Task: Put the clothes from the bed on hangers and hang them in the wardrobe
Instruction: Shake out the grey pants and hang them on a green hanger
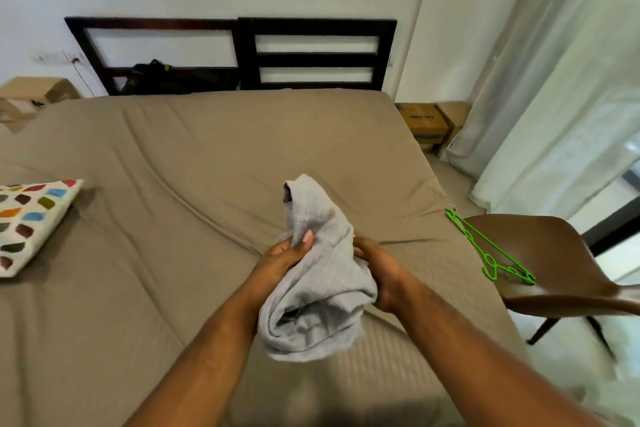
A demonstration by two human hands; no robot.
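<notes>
A light grey garment (320,274) is bunched up above the brown bed (156,156), held between both hands. My left hand (282,258) grips its left side with the thumb over the cloth. On the right side my right hand (379,270) grips it, fingers curled into the folds. A bright green plastic hanger (491,248) lies at the bed's right edge, partly over the brown chair (554,260). No wardrobe is in view.
A white pillow with coloured patches (31,222) lies at the bed's left. The dark headboard (242,55) stands against the wall with a black bag (162,74) behind it. Cardboard boxes (433,125) and pale curtains (554,97) are at right.
</notes>
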